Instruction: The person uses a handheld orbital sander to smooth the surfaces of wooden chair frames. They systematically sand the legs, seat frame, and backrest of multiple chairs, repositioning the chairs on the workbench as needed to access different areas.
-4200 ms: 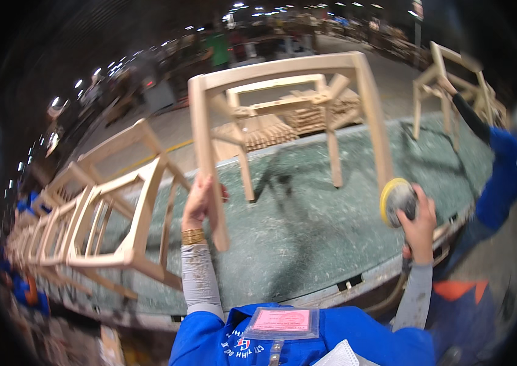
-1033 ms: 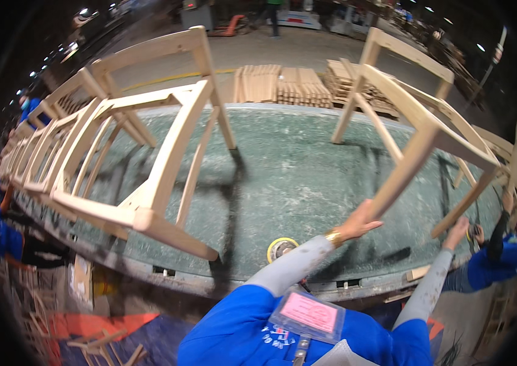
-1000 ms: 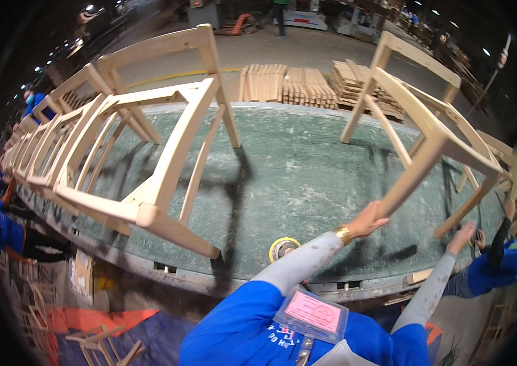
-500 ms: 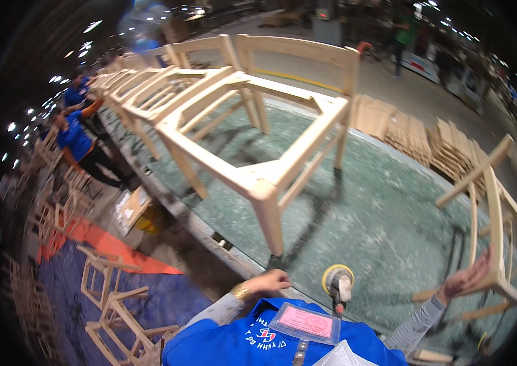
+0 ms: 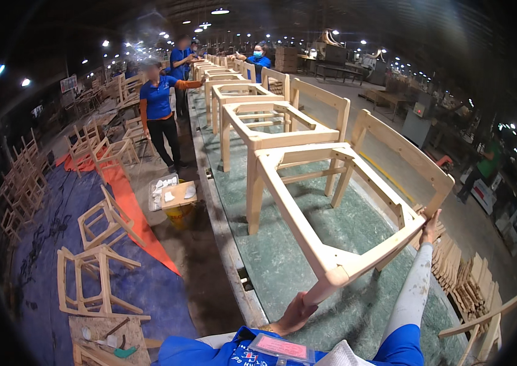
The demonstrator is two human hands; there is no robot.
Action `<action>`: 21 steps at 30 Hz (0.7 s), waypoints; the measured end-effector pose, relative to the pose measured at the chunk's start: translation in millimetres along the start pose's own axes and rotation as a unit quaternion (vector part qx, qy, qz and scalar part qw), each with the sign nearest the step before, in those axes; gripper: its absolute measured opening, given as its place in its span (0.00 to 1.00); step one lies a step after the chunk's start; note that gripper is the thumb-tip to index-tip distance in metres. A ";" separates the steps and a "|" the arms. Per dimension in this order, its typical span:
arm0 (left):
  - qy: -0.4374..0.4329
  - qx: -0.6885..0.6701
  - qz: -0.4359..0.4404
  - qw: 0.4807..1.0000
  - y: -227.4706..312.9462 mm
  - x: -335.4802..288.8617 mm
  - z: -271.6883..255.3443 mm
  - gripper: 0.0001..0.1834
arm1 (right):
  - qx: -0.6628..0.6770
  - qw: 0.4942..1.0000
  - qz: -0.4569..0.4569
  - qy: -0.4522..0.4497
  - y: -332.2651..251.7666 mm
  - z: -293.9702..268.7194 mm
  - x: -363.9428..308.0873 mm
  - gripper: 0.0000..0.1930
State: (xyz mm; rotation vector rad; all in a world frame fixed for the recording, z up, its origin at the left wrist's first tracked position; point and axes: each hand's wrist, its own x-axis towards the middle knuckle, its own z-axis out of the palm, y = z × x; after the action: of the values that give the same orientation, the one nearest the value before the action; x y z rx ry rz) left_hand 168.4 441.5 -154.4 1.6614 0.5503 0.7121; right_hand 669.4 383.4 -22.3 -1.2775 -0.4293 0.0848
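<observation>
A bare wooden chair frame (image 5: 298,215) with an unfilled seat opening stands nearest me on the green tabletop (image 5: 283,268). My left hand (image 5: 297,314) is closed round its near front leg, low down; some of its fingers are hidden. On the right, my right hand (image 5: 431,227) grips the same chair where the back post meets the seat rail, arm stretched out. Just beyond it stands a second chair frame (image 5: 274,137), its back also toward the right, in a long row of similar chairs.
Co-workers in blue shirts, one a person (image 5: 159,100) with orange sleeves, stand along the table. Chairs (image 5: 101,283) lie on a blue floor sheet (image 5: 39,293) at left. Stacked wooden slats (image 5: 475,283) lie at right, near another chair (image 5: 484,329). A yellow bucket (image 5: 179,217) stands beside the table.
My right hand has left the chair at the far right and taken hold of the nearest one. My left hand has moved from the table edge to its leg. The view has tilted up.
</observation>
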 end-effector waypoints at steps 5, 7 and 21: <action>0.063 -0.044 0.033 0.996 -19.6 -17.5 -13.5 0.18 | -0.035 0.998 -0.002 0.049 -8.1 -57.1 -43.4 0.38; 0.077 -0.047 0.076 0.993 -23.0 -24.9 -28.3 0.17 | -0.038 0.999 0.000 0.010 -14.6 -75.0 -86.5 0.38; -0.008 -0.098 0.131 0.987 87.1 178.2 -106.9 0.30 | -0.274 0.909 -0.189 0.252 -202.5 -40.9 -257.3 0.23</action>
State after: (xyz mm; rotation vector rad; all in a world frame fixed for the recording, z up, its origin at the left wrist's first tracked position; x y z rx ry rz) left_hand 215.5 621.4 -27.3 1.5664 0.2430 0.9129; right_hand 412.6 209.9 90.8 -1.6751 -0.2462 -0.7290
